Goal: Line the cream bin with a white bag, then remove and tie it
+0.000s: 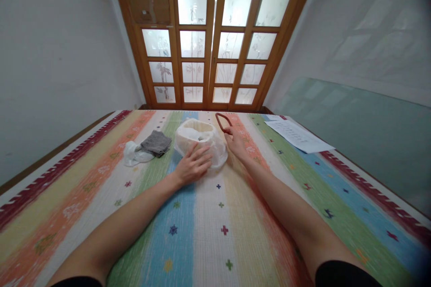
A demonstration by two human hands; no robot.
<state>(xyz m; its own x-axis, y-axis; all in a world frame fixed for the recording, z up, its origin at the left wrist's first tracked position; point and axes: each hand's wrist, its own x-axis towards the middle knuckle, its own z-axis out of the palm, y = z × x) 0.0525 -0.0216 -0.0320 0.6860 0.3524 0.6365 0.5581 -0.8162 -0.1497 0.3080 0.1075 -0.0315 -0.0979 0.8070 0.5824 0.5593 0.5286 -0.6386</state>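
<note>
A small cream-white container point(180, 136) stands upright on the table, with a thin translucent plastic bag point(220, 152) lining it and folded over its rim. My left hand point(194, 165) lies against the near side of the bagged container, fingers stretched out over the plastic. Just right of it, my right hand point(235, 141) is closed on one end of a reddish-brown ring point(220, 117) with rounded corners. The ring is held tilted up beside the container, apart from its rim. Part of the container's front is hidden by my left hand and the bag.
To the left lie a folded grey cloth point(156, 143) and a crumpled white plastic bag point(134, 154), touching each other. Printed papers point(299, 134) rest at the right edge of the striped tablecloth point(175, 251). Beyond the table are wooden doors with glass panes point(193, 45).
</note>
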